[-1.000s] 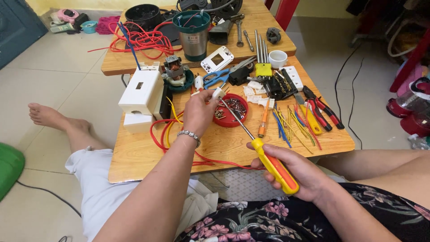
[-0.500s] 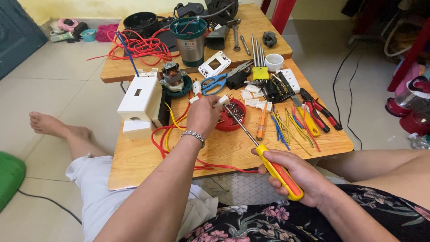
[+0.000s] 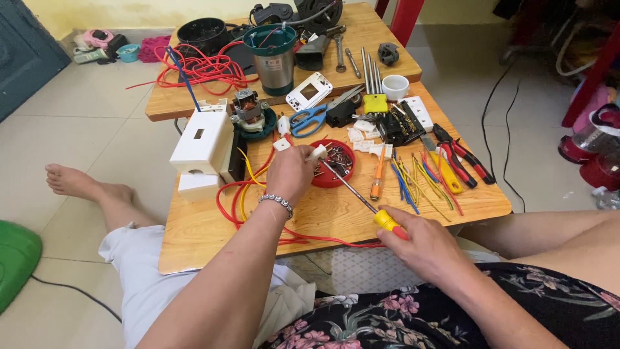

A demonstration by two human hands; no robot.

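Gripping a yellow-handled screwdriver (image 3: 361, 200), the right hand (image 3: 420, 242) angles its tip up to a small white plug piece (image 3: 316, 153) pinched in the left hand (image 3: 290, 173) above the red dish (image 3: 332, 163), probably so loose screws drop in.

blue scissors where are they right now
In the head view the blue scissors lie on the wooden table, beyond the left hand, between the small motor and the red dish.

near table (image 3: 213, 236): red dish of screws (image 3: 334, 163), blue scissors (image 3: 309, 121), white box (image 3: 202, 142)
far table (image 3: 169, 103): steel cup (image 3: 273, 63), red wire (image 3: 205, 67)
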